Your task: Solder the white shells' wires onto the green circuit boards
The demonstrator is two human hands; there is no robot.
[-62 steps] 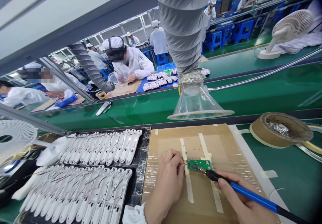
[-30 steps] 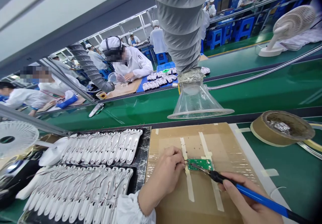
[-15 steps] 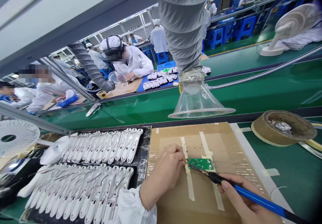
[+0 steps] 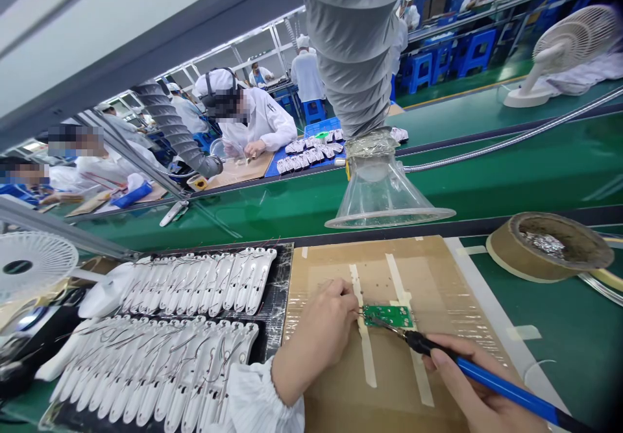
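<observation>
A small green circuit board [image 4: 396,317] lies on the cardboard sheet, over strips of masking tape. My left hand [image 4: 331,316] is at the board's left end, its fingers pinched on a thin wire [image 4: 360,311] that reaches the board's edge; the fingertips are partly hidden. In my right hand [image 4: 467,381] is a soldering iron [image 4: 501,384] with a blue handle, gripped like a pen. Its metal tip slants down to the left, over the lower left part of the board. Whether the tip touches a joint is too small to tell.
Rows of white plastic housings [image 4: 195,348] with loose wires lie on the left. A clear extraction hood [image 4: 384,199] hangs behind the cardboard [image 4: 350,407]. A tape roll [image 4: 516,258] holding crumpled metal sits right. Beyond runs a green conveyor [image 4: 263,212], with a co-worker [image 4: 257,118] across it.
The iron's tip has shifted slightly right along the board. My left hand is almost unmoved. A white housing on the conveyor has moved a little left. Co-workers' hands across the line have moved.
</observation>
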